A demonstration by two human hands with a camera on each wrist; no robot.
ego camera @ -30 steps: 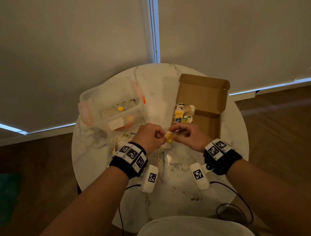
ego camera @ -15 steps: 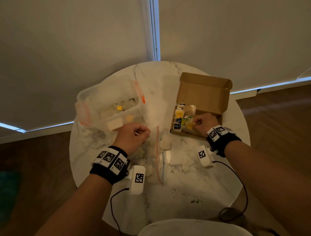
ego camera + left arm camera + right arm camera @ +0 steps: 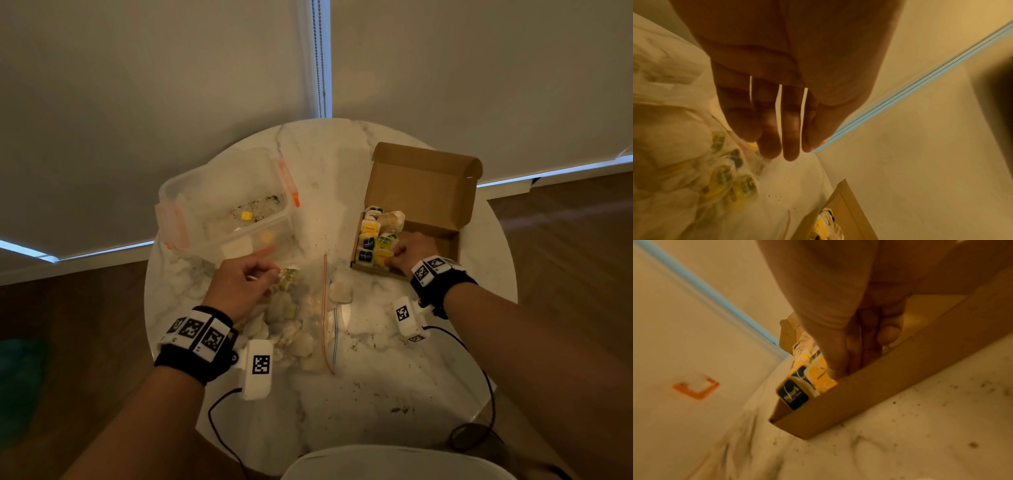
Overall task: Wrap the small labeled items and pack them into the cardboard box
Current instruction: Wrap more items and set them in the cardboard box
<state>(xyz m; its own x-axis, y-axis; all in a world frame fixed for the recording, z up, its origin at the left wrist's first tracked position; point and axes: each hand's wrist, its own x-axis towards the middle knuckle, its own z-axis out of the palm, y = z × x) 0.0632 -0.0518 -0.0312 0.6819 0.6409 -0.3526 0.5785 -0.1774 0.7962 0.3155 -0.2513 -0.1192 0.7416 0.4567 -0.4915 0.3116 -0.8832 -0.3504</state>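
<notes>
The open cardboard box (image 3: 424, 185) stands at the table's right, its left side lined with small blue and yellow labelled packets (image 3: 370, 240). My right hand (image 3: 394, 255) is down inside the box with its fingers curled, thumb and fingertips on a yellow packet (image 3: 383, 257). The right wrist view has that hand (image 3: 844, 368) behind the box's front wall (image 3: 879, 394), beside the yellow packet (image 3: 822, 374). My left hand (image 3: 270, 274) reaches onto a clear zip bag (image 3: 291, 308) of small items. Its fingers (image 3: 790, 138) are straight and hold nothing.
A clear plastic container (image 3: 222, 212) with orange clips stands at the back left of the round marble table (image 3: 359, 394). A pale loose wrap piece (image 3: 340, 291) lies between bag and box. Black cables (image 3: 479, 377) trail off the front right edge. Dark crumbs dot the tabletop.
A second ago both hands held a small yellow item together at the middle. The right hand carried it into the box, and the left hand moved left onto the bag.
</notes>
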